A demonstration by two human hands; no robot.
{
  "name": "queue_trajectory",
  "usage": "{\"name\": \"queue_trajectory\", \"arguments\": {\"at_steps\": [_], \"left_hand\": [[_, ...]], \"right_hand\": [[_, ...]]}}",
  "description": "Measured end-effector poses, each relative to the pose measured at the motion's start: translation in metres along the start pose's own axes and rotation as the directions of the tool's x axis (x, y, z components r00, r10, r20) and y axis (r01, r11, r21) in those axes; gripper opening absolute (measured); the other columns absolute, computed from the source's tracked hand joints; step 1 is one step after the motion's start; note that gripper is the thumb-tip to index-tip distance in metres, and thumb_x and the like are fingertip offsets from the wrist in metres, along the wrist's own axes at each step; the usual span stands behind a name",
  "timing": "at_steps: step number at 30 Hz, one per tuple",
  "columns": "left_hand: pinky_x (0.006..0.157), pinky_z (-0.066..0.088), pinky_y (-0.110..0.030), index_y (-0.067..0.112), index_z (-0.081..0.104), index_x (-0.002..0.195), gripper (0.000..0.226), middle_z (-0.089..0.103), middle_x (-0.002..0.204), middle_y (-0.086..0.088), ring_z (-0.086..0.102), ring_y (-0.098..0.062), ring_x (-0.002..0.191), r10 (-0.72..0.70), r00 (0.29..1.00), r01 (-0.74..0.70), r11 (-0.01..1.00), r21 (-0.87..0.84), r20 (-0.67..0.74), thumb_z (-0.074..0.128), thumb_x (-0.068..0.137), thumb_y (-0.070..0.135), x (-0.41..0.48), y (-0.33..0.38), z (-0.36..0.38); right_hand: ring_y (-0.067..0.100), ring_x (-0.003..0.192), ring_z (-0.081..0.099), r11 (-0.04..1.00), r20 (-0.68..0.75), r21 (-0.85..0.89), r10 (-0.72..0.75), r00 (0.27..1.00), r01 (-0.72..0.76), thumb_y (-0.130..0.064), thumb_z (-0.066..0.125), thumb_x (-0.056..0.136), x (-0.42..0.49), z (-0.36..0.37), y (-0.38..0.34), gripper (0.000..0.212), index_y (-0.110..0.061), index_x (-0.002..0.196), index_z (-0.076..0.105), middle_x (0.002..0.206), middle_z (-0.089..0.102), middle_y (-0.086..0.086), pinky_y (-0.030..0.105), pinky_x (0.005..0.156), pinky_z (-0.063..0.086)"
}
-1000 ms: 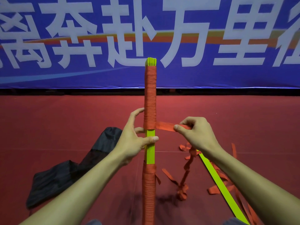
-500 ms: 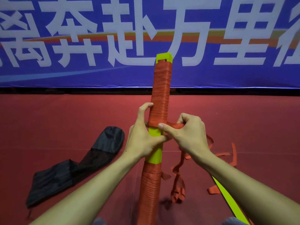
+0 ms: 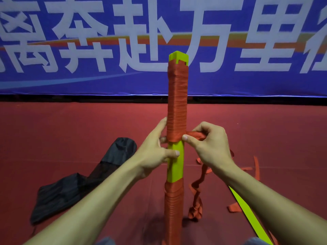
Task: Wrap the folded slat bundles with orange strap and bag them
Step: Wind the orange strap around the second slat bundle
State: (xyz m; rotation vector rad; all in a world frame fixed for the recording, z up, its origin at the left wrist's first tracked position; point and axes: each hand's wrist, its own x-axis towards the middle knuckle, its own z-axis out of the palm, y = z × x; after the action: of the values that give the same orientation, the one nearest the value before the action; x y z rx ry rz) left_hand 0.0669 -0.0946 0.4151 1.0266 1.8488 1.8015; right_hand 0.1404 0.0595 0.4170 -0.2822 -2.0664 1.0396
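Note:
A tall lime-green slat bundle (image 3: 175, 161) stands upright on the red floor in front of me. Orange strap (image 3: 177, 106) is wound round its upper part and its lower part, with a bare green band between. My left hand (image 3: 155, 152) grips the bare band, thumb across the front and fingers behind. My right hand (image 3: 207, 144) pinches the free strap end against the bundle's right edge, just under the upper winding. The loose strap tail (image 3: 196, 200) hangs down to the floor on the right. A black bag (image 3: 85, 179) lies flat at the left.
A loose lime-green slat (image 3: 247, 214) lies slanted on the floor under my right forearm, among scattered orange strap pieces (image 3: 254, 167). A blue banner (image 3: 70, 50) with white characters closes off the far side of the red floor (image 3: 53, 129).
The bundle has turned from edge-on to face-on. My right hand came in from the right with the strap and now presses it against the bundle; my left hand shifted its hold on the green band.

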Motion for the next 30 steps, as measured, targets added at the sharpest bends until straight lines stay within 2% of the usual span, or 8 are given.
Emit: {"name": "queue_trajectory", "arguments": {"at_steps": [2, 5, 11, 14, 18, 22, 26, 30], "left_hand": [[0.07, 0.057, -0.029, 0.053, 0.039, 0.136, 0.094, 0.071, 0.102, 0.001, 0.067, -0.011, 0.082, -0.024, 0.996, 0.025, 1.0, -0.007, 0.08, 0.062, 0.083, -0.021, -0.002, 0.0, -0.004], [0.072, 0.057, -0.031, 0.058, 0.033, 0.136, 0.098, 0.069, 0.11, -0.008, 0.068, -0.018, 0.083, -0.024, 0.995, 0.026, 1.0, -0.015, 0.096, 0.069, 0.082, -0.016, -0.004, -0.001, -0.007], [0.081, 0.055, -0.034, 0.072, 0.027, 0.131, 0.097, 0.069, 0.114, -0.024, 0.069, -0.022, 0.109, -0.036, 0.987, 0.043, 0.998, -0.044, 0.159, 0.068, 0.088, -0.005, -0.005, -0.002, -0.005], [0.068, 0.054, -0.031, 0.074, 0.035, 0.127, 0.097, 0.071, 0.108, -0.02, 0.07, -0.021, 0.095, -0.018, 0.994, 0.026, 0.997, -0.073, 0.108, 0.07, 0.086, -0.007, -0.005, -0.006, -0.004], [0.058, 0.051, -0.021, 0.072, 0.038, 0.127, 0.096, 0.071, 0.104, -0.021, 0.069, -0.015, 0.086, 0.008, 0.999, -0.005, 0.997, -0.08, 0.031, 0.07, 0.085, -0.009, -0.005, -0.006, -0.005], [0.054, 0.047, -0.024, 0.072, 0.041, 0.125, 0.096, 0.072, 0.097, -0.02, 0.065, -0.016, 0.077, 0.028, 0.999, -0.03, 0.996, -0.086, -0.028, 0.071, 0.084, -0.01, -0.003, -0.006, -0.013], [0.054, 0.049, -0.021, 0.069, 0.041, 0.127, 0.096, 0.072, 0.094, -0.017, 0.066, -0.013, 0.076, 0.027, 0.999, -0.03, 0.996, -0.084, -0.039, 0.07, 0.083, -0.011, -0.002, -0.008, -0.018], [0.058, 0.052, -0.022, 0.065, 0.041, 0.13, 0.095, 0.068, 0.092, -0.014, 0.066, -0.012, 0.077, 0.025, 0.997, -0.03, 0.997, -0.07, -0.071, 0.07, 0.083, -0.011, -0.001, -0.009, -0.016]], "right_hand": [[0.002, 0.046, 0.045, 1.0, 0.002, -0.003, 0.012, 1.0, -0.012, -0.023, 0.086, 0.07, 0.001, -0.002, 0.004, 0.033, -0.023, 0.057, 0.056, 0.048, 0.053, -0.02, 0.025, 0.052, 0.035], [0.001, 0.048, 0.046, 1.0, 0.005, 0.007, 0.021, 1.0, -0.021, -0.023, 0.087, 0.069, 0.002, -0.003, 0.005, 0.029, -0.021, 0.058, 0.06, 0.049, 0.055, -0.015, 0.025, 0.053, 0.037], [0.001, 0.048, 0.044, 1.0, 0.005, 0.022, 0.012, 1.0, -0.012, -0.024, 0.086, 0.071, 0.001, -0.005, 0.005, 0.027, -0.019, 0.059, 0.062, 0.048, 0.055, -0.017, 0.021, 0.05, 0.036], [0.0, 0.048, 0.046, 1.0, 0.037, 0.013, 0.008, 0.999, -0.009, -0.025, 0.086, 0.071, 0.002, -0.004, 0.007, 0.023, -0.02, 0.061, 0.066, 0.05, 0.057, -0.015, 0.019, 0.05, 0.037], [0.005, 0.061, 0.059, 0.999, 0.12, 0.021, -0.027, 0.992, 0.025, -0.024, 0.082, 0.077, 0.008, -0.01, 0.009, 0.013, -0.028, 0.07, 0.071, 0.067, 0.068, -0.009, 0.03, 0.062, 0.05], [0.001, 0.074, 0.064, 0.992, 0.258, -0.024, -0.11, 0.96, 0.12, -0.012, 0.077, 0.081, 0.009, -0.019, 0.012, 0.017, -0.024, 0.092, 0.076, 0.081, 0.07, -0.014, 0.019, 0.071, 0.051], [0.005, 0.077, 0.064, 0.97, 0.168, -0.106, -0.199, 0.966, 0.218, -0.008, 0.083, 0.073, 0.013, -0.02, 0.015, 0.02, -0.017, 0.09, 0.077, 0.077, 0.065, -0.016, 0.013, 0.066, 0.051], [0.014, 0.062, 0.059, 0.928, 0.092, -0.196, -0.303, 0.949, 0.315, -0.01, 0.089, 0.064, 0.014, -0.023, 0.017, 0.021, -0.014, 0.074, 0.071, 0.069, 0.063, -0.002, 0.032, 0.061, 0.054]]}}
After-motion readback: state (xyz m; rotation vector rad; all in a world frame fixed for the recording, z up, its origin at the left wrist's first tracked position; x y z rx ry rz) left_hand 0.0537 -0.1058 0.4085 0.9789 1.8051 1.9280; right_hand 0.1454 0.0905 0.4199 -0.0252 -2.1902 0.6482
